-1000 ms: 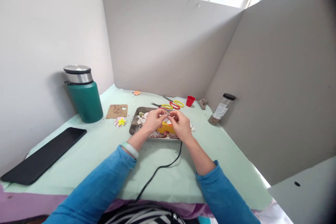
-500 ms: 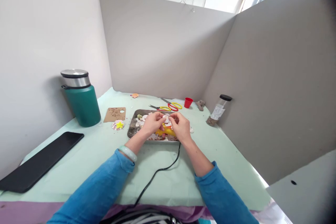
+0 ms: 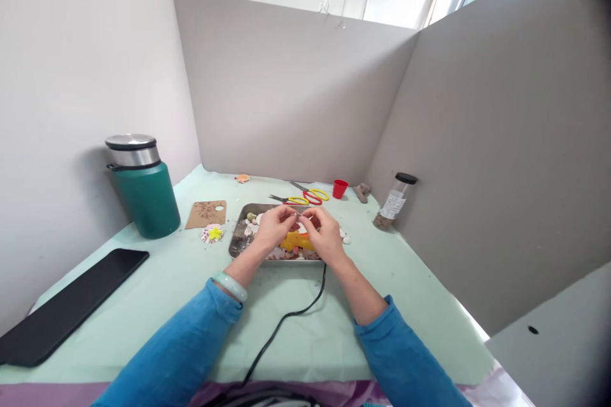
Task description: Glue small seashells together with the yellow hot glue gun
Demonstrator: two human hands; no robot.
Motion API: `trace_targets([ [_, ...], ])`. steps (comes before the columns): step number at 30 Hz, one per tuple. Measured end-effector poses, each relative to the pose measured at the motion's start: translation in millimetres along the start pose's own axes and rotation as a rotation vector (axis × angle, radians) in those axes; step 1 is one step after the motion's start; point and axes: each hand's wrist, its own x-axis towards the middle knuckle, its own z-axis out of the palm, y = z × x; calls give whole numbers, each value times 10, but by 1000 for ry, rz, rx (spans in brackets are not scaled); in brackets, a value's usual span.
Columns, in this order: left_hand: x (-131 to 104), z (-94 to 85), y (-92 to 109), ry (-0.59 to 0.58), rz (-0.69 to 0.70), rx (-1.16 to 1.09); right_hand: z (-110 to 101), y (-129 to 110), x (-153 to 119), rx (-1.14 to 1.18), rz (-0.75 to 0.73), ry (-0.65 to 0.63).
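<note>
My left hand [image 3: 275, 227] and my right hand [image 3: 324, 234] meet above a metal tray [image 3: 233, 247], fingers closed in a pinch. Between the fingertips a thin sliver of a small white shell [image 3: 298, 215] shows, mostly hidden by the fingers. Under the hands, a yellow tool [image 3: 296, 241] like a glue gun lies in the tray; my right hand partly covers it. White shells [image 3: 249, 229], pebbles and small bits fill the tray around it.
Scissors [image 3: 296, 201], a red cup [image 3: 340, 189] and a lidded jar [image 3: 394, 202] stand or lie beyond the tray. Leftward are a decorated disc [image 3: 212, 233], a brown card [image 3: 206, 213], a green bottle [image 3: 149, 197] and a black pad [image 3: 81, 299]. A black cord [image 3: 286, 317] crosses the front.
The white shell, its broad side showing before, has turned and is now mostly hidden between fingertips that have come closer together. The camera view has tilted slightly upward.
</note>
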Motion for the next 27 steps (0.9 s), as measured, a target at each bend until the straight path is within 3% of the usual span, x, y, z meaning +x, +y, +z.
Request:
trace_targets([
  [5,-7,-8,-16,-16,58,12,-19,-29,-5,-23,-38,21],
  [10,-17,-11,-7,-2,29,178,5,25,-12,-131,-43,16],
  [18,-46,-20,62,9,13,306,13,52,-1,-121,-11,-31],
  [27,-59,-10,58,-11,41,294,30,92,-8,-125,-34,-31],
])
